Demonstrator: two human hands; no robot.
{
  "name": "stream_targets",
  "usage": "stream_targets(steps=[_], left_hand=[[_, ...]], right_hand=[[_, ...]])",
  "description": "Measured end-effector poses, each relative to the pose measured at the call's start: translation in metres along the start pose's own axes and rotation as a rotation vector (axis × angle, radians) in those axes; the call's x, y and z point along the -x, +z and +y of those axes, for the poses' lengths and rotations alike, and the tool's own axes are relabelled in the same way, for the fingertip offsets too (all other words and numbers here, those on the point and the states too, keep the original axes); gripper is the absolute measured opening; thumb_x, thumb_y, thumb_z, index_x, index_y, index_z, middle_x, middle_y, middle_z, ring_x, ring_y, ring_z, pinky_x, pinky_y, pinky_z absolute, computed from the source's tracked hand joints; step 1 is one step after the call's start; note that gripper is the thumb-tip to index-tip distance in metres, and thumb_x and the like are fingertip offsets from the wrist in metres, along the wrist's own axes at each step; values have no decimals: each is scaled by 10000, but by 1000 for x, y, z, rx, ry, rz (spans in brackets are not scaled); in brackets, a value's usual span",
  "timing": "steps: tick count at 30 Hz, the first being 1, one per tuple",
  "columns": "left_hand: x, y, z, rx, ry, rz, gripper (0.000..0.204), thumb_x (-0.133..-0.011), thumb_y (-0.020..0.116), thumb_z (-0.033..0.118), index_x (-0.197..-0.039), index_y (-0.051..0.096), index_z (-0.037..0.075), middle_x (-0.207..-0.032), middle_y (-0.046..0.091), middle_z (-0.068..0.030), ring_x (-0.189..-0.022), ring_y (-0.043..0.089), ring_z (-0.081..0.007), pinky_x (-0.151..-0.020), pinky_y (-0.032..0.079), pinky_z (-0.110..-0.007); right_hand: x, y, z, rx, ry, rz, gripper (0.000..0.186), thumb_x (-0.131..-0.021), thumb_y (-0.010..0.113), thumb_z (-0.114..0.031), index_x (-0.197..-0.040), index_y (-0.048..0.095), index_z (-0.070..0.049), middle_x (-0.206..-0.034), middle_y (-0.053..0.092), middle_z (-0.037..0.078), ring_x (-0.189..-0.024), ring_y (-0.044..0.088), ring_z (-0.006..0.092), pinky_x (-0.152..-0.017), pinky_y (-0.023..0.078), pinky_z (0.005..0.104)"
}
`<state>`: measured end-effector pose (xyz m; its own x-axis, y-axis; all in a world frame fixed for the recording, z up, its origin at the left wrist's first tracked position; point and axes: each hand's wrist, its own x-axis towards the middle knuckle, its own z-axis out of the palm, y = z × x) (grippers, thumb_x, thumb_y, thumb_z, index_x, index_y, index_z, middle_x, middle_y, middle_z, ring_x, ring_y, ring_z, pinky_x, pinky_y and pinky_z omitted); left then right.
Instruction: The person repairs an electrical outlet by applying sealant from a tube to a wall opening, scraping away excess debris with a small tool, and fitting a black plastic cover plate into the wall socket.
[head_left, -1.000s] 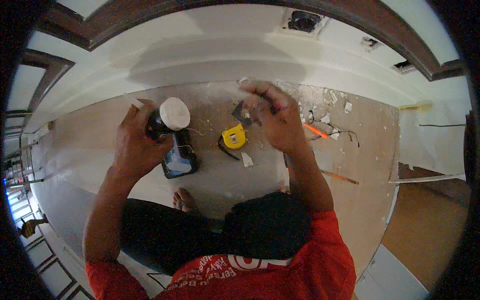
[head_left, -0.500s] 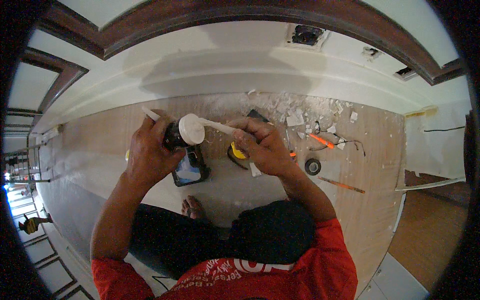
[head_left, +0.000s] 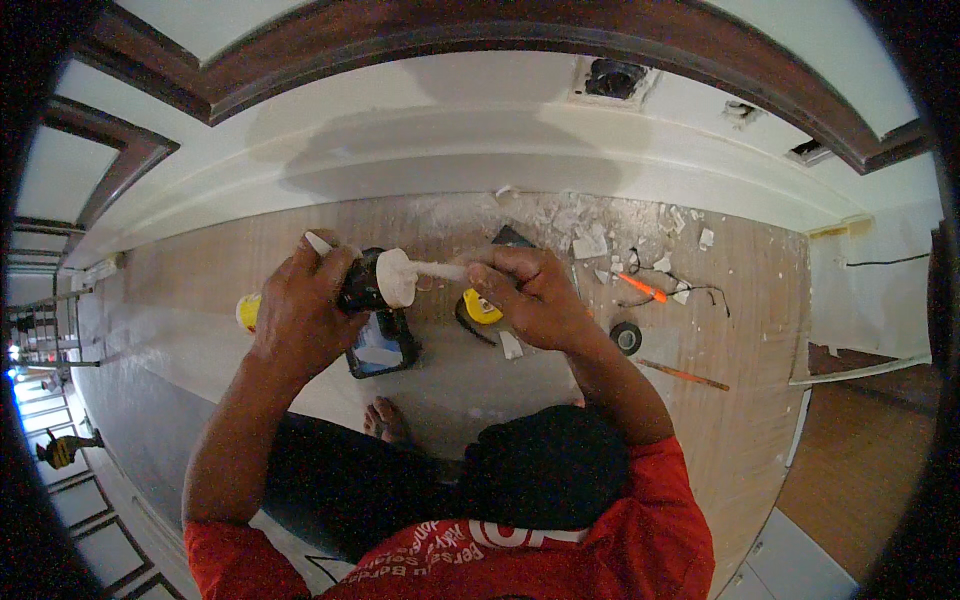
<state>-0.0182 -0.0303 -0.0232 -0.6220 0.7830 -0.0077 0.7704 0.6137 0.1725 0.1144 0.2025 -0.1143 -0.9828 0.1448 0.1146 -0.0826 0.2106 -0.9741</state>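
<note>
My left hand is closed round a short black cylinder with a whitish round end, tilted toward the right. A white pointed piece sticks up between the fingers of that hand. My right hand pinches a whitish stick-like tool; its far end meets the white face of the cylinder. Whether that face is a lid or filled with white material I cannot tell. Below the cylinder lies a dark-framed device, partly covered. A yellow and black tape measure rests beneath my right hand.
White chips and dust lie along the wall. Right of my hand are an orange-handled tool, a thin wire, a black tape roll and a pencil-like stick. A yellow container stands left. My bare foot is near.
The black cylinder has shifted slightly down and right, its white face turned more to the right. The stick now lies more level, its end still at that face.
</note>
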Motion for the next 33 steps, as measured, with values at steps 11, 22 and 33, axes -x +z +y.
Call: stream_targets(steps=[11, 22, 33], left_hand=[[-3, 6, -3, 29, -2, 32, 551, -646, 847, 152, -1135, 609, 64, -1079, 603, -218, -961, 639, -434, -832, 547, -502], [2, 7, -12, 76, -61, 117, 504, -676, 835, 98, -1104, 576, 37, -1009, 613, -208, -881, 642, -410, -756, 549, -471], [11, -3, -8, 161, -195, 111, 532, -673, 789, 17, -1159, 573, 13, -1050, 595, -194, -913, 674, -357, -765, 574, -422]], right_hand=[[5, -11, 22, -42, -35, -54, 238, -1007, 602, -191, -1109, 719, -10, -790, 668, 37, -735, 575, 98, -660, 468, 277], [-15, -65, 82, -884, 140, 656, 272, -992, 594, -193, -1240, 590, -80, -1033, 666, 63, -899, 635, 208, -759, 477, 344], [-52, -66, 74, -1023, 75, 764, 270, -1008, 561, -278, -1223, 562, -114, -1075, 666, 62, -962, 658, 261, -791, 477, 411]])
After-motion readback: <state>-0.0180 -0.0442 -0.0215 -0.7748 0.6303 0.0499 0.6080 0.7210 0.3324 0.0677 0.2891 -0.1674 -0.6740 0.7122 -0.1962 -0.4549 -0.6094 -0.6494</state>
